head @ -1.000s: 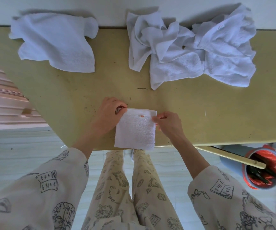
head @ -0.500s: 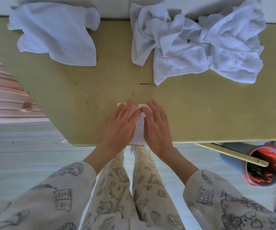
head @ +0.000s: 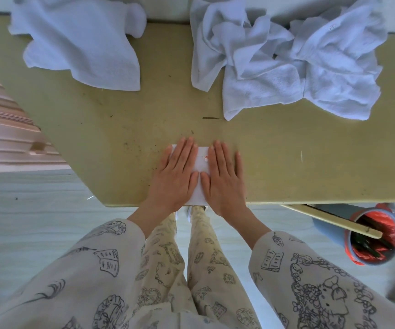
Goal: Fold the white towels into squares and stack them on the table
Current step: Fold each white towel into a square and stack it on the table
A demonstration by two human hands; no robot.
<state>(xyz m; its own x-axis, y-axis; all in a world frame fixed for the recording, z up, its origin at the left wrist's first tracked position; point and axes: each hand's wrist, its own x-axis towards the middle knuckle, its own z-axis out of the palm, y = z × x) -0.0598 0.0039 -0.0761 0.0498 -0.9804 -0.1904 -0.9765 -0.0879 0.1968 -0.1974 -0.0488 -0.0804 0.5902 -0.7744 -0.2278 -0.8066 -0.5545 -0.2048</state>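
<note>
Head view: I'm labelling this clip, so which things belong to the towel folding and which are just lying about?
Part of the job:
folded towel, pressed flat by left hand and right hand
loose towel
crumpled towel pile
table

Lying about:
red-lined bin
pink ribbed object

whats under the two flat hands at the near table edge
A folded white towel lies under the left hand and right hand. Only its middle strip and red tag show; the rest is covered.

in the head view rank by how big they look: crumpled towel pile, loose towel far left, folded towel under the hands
1. crumpled towel pile
2. loose towel
3. folded towel, mostly hidden beneath the hands, so its full size is unsure
</note>
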